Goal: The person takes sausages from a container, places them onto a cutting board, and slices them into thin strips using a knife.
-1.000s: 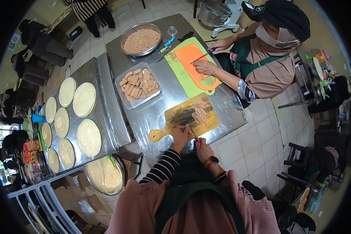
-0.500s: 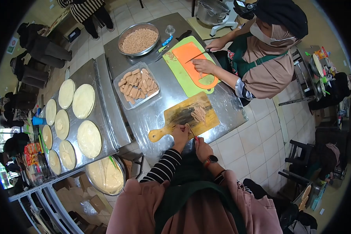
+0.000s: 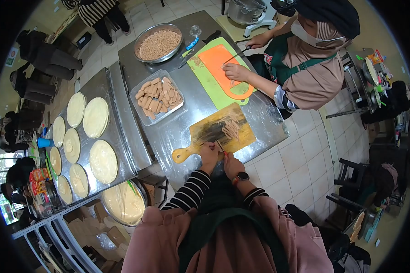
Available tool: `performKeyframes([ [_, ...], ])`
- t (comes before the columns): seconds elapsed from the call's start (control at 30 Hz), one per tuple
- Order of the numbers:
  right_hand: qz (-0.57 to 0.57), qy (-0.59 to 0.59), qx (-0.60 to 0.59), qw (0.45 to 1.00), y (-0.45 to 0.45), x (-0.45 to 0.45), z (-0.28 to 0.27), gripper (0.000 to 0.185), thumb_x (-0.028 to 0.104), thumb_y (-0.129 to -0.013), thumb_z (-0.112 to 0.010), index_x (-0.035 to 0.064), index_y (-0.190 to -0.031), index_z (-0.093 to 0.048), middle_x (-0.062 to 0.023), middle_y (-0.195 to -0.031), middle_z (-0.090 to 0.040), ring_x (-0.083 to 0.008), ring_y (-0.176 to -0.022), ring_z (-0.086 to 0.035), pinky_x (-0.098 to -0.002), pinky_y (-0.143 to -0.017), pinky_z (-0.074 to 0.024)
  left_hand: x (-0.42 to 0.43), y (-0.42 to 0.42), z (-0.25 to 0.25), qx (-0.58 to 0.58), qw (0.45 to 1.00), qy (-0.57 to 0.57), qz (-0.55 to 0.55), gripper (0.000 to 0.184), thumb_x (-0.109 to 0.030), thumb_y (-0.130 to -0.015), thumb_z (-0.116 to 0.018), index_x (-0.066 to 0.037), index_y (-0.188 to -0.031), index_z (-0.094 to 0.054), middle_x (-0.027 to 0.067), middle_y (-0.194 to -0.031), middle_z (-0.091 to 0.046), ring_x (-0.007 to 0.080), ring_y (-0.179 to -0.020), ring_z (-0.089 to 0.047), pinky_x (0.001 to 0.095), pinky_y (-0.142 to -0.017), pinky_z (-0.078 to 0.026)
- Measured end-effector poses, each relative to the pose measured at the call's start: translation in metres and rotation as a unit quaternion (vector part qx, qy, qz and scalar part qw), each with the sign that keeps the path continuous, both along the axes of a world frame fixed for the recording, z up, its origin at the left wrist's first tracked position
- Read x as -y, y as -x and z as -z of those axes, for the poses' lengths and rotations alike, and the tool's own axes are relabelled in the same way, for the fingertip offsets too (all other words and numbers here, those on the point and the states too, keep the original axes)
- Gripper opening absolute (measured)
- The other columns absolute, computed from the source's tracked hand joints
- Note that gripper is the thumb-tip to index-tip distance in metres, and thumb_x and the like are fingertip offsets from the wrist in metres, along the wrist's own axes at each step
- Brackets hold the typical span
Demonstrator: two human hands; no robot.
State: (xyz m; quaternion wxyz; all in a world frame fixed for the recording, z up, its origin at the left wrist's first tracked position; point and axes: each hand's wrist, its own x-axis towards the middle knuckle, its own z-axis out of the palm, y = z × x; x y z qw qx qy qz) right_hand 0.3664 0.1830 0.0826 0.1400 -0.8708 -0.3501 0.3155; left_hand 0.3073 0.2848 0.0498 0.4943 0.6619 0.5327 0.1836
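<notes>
My left hand (image 3: 209, 156) presses its fingertips together on a brown sausage piece, mostly hidden, at the near edge of the wooden cutting board (image 3: 205, 129). My right hand (image 3: 233, 166) is closed round the red handle of a small knife (image 3: 221, 147). The blade points away from me, right beside my left fingertips. On the board's right half lies a small pile of thin sausage strips (image 3: 231, 129). Beyond the board stands a clear plastic tub (image 3: 143, 116) with many short sausage pieces (image 3: 161, 96).
Across the steel table (image 3: 191, 104), a co-worker (image 3: 305, 68) cuts with a knife on an orange board (image 3: 216, 59) over a green one (image 3: 202, 84). A metal bowl (image 3: 180, 51) holds small chopped bits. Round flat dough sheets (image 3: 103, 161) lie on the left table.
My right hand has moved slightly up and left with the knife, closer to my left hand. The co-worker's knife hand has drawn back from the orange board.
</notes>
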Motion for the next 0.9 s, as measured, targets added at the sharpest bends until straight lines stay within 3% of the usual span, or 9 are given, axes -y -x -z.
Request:
performKeyframes([
  [0.1,0.005,0.014,0.0,1.0,0.003,0.004,-0.01,0.029,0.03,-0.09,-0.033,0.0032,-0.094,-0.042,-0.0204,-0.067,-0.059,-0.0366,-0.063,-0.059,-0.0455,-0.055,-0.0468,-0.001,0.0,0.005,0.0,1.0,0.018,-0.008,0.017,-0.012,-0.072,-0.063,0.003,-0.076,-0.056,0.0137,-0.065,-0.061,0.0231,-0.059,-0.06,0.0326,-0.057,-0.048],
  [0.17,0.034,0.071,-0.021,0.997,0.005,0.015,-0.017,0.029,0.03,-0.09,-0.034,0.0027,-0.094,-0.043,-0.0222,-0.076,-0.059,-0.0385,-0.072,-0.058,-0.0483,-0.064,-0.045,-0.004,0.0,0.009,-0.005,0.999,0.03,-0.013,0.017,-0.012,-0.072,-0.063,0.004,-0.076,-0.056,0.0137,-0.065,-0.061,0.023,-0.059,-0.061,0.0324,-0.057,-0.048],
  [0.63,0.029,0.006,0.002,1.0,0.008,0.011,-0.026,0.03,0.031,-0.09,-0.031,0.003,-0.092,-0.041,-0.0239,-0.069,-0.058,-0.0411,-0.066,-0.057,-0.0499,-0.059,-0.0444,0.002,0.001,-0.011,0.018,0.998,0.055,-0.023,0.014,-0.01,-0.074,-0.061,0.004,-0.076,-0.058,0.014,-0.067,-0.062,0.0214,-0.06,-0.062,0.031,-0.056,-0.048],
  [0.7,0.041,0.039,-0.021,0.998,0.009,0.008,-0.028,0.028,0.03,-0.089,-0.035,0.0034,-0.094,-0.042,-0.0231,-0.077,-0.058,-0.0415,-0.074,-0.056,-0.0513,-0.065,-0.0429,0.002,0.0,-0.007,0.02,0.998,0.053,-0.026,0.014,-0.01,-0.075,-0.061,0.004,-0.077,-0.057,0.0139,-0.067,-0.062,0.0215,-0.06,-0.062,0.0311,-0.056,-0.048],
  [0.87,0.037,0.055,-0.028,0.997,0.009,0.006,-0.029,0.028,0.03,-0.089,-0.035,0.003,-0.095,-0.042,-0.0233,-0.078,-0.058,-0.0409,-0.075,-0.057,-0.0502,-0.064,-0.0437,0.004,0.003,0.007,0.024,0.998,0.047,-0.027,0.014,-0.009,-0.075,-0.061,0.004,-0.078,-0.057,0.0138,-0.068,-0.062,0.022,-0.061,-0.061,0.0315,-0.058,-0.048],
  [0.9,0.037,0.054,-0.027,0.997,0.009,0.005,-0.029,0.028,0.03,-0.089,-0.035,0.003,-0.095,-0.042,-0.0233,-0.078,-0.058,-0.0406,-0.075,-0.057,-0.0497,-0.064,-0.0441,0.004,0.003,0.01,0.028,0.999,0.022,-0.022,0.015,-0.011,-0.076,-0.061,0.004,-0.079,-0.057,0.0116,-0.065,-0.061,0.0182,-0.057,-0.06,0.0286,-0.053,-0.047],
])
